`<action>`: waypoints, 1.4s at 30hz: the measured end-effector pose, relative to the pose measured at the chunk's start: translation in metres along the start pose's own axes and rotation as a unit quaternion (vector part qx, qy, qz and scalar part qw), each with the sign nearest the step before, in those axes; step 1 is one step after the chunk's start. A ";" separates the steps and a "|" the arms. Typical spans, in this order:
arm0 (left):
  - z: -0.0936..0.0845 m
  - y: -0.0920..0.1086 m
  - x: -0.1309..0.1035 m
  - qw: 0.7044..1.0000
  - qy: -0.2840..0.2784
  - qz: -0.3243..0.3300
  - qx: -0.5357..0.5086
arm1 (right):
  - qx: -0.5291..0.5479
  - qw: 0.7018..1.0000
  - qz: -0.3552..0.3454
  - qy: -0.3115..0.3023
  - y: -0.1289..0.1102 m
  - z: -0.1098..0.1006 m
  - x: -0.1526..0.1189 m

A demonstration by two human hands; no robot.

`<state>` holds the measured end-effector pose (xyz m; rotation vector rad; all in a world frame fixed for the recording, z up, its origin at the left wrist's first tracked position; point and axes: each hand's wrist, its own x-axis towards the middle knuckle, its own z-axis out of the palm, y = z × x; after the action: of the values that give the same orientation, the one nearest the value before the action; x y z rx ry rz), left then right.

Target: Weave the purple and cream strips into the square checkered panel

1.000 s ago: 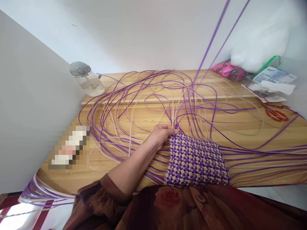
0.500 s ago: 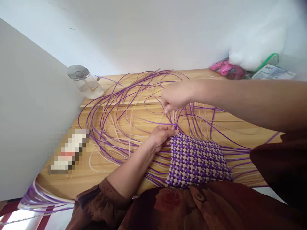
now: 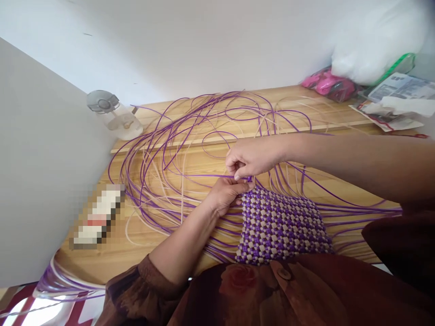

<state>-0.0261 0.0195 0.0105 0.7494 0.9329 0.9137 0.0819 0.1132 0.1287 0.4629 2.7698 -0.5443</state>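
A purple and beige woven panel (image 3: 283,226) lies on the wooden table, close against my body. My left hand (image 3: 226,194) pinches its upper left corner, thumb on top. Just above that corner, my right hand (image 3: 249,158) has its fingers curled together near a small purple knot of strands (image 3: 249,179); the strand between its fingertips is mostly hidden. Long loose purple and beige plastic strands (image 3: 146,154) run out from the panel's edges, sweeping in wide loops to the left and back.
A clear bottle with a grey lid (image 3: 117,118) stands at the back left. A blurred-out object (image 3: 98,217) lies on the left. Pink items in a bag (image 3: 328,85), a white plastic bag (image 3: 370,50) and packets (image 3: 394,113) sit at the back right. More strands (image 3: 63,280) hang over the left edge.
My right hand has come down toward the panel's corner, closer to my left hand. My left hand keeps its hold there. The view has shifted slightly.
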 end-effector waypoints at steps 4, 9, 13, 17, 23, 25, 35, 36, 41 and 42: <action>0.005 0.003 -0.002 0.998 0.058 -0.005 -0.037 | -0.072 0.997 -0.032 0.007 -0.004 0.014 0.008; 0.007 0.005 -0.003 0.995 0.052 -0.022 -0.078 | -0.030 0.998 -0.060 -0.016 -0.004 0.018 0.008; 0.004 0.004 -0.002 0.993 0.058 -0.046 -0.095 | -0.016 0.998 -0.068 -0.008 -0.005 0.016 0.009; -0.001 0.005 -0.001 0.993 0.035 -0.061 -0.094 | -0.006 0.996 -0.010 0.083 -0.006 0.020 -0.003; -0.005 0.009 -0.001 0.992 -0.002 -0.084 -0.090 | 0.000 0.963 0.005 0.271 -0.009 0.062 -0.066; -0.005 0.008 0.000 0.993 -0.006 -0.081 -0.089 | -0.018 0.947 0.007 0.322 -0.013 0.083 -0.080; -0.005 0.005 0.001 0.995 -0.001 -0.066 -0.074 | 0.016 0.866 0.062 0.495 -0.042 0.115 -0.064; -0.005 0.006 0.001 0.995 -0.002 -0.065 -0.073 | 0.060 0.873 0.071 0.479 -0.045 0.113 -0.068; -0.004 0.008 0.000 0.996 -0.017 -0.059 -0.070 | 0.152 0.902 0.091 0.393 -0.051 0.112 -0.086; -0.005 0.007 0.000 0.996 -0.018 -0.058 -0.067 | 0.142 0.896 0.085 0.412 -0.051 0.114 -0.086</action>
<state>-0.0327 0.0233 0.0144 0.5899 0.8657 0.8495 0.1651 0.0001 0.0718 1.2423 3.3750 -0.8756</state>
